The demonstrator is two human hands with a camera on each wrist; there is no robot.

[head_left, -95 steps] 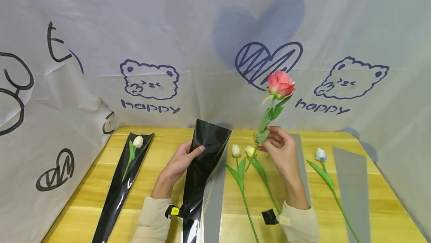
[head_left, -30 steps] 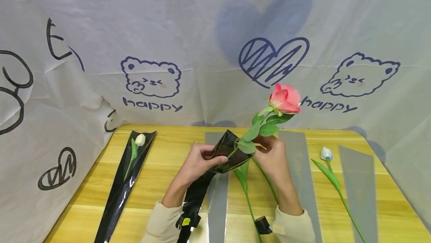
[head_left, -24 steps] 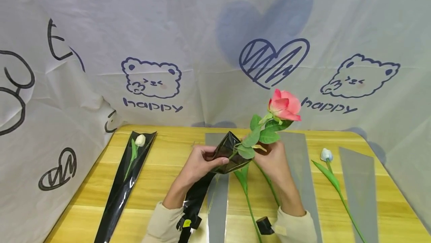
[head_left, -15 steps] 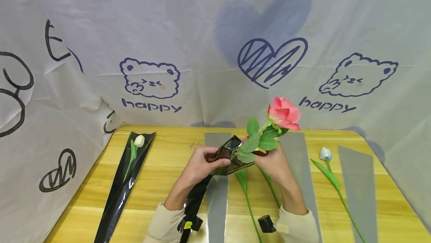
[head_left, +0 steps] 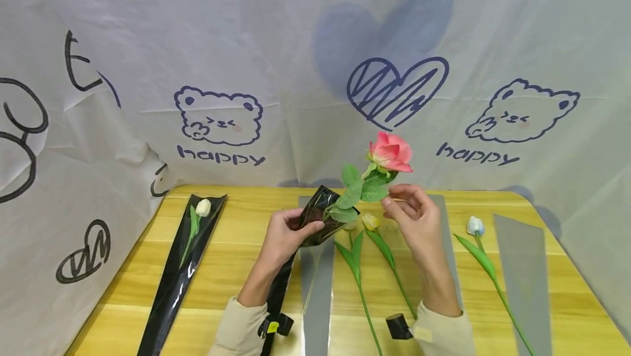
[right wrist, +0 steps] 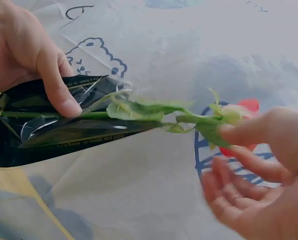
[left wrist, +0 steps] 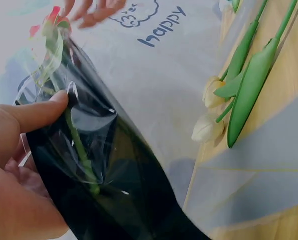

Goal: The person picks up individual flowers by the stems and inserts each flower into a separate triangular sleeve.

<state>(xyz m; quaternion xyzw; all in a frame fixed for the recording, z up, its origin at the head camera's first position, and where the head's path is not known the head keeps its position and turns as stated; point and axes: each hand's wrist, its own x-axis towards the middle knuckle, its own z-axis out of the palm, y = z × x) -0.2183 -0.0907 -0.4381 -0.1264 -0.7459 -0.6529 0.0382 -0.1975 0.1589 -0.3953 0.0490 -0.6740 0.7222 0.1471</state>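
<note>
My left hand (head_left: pixel 283 235) grips the black flower sleeve (head_left: pixel 315 216) near its mouth, thumb on the front. A pink rose (head_left: pixel 391 151) leans out of that mouth to the upper right. Through the clear front in the left wrist view, the lower rose stem (left wrist: pixel 78 145) shows inside the sleeve. Beside the rose's leaves is my right hand (head_left: pixel 416 222), its fingers loosely bent and parted. In the right wrist view its thumb overlaps a green leaf (right wrist: pixel 209 134); whether it touches is unclear. The sleeve's lower end passes behind my left forearm.
A white tulip (head_left: pixel 203 207) lies on another black sleeve (head_left: pixel 167 296) at left. A yellow tulip (head_left: pixel 371 222), a pale tulip partly hidden and a blue-white tulip (head_left: pixel 475 226) lie on the wooden table (head_left: pixel 236 246) among grey sleeves (head_left: pixel 525 274). A printed cloth (head_left: pixel 296 71) hangs behind.
The rose, earlier held apart by my right hand, now has its stem in the black sleeve. Since half a second ago, my right hand has drawn back rightward from the sleeve mouth; the rose shifted left.
</note>
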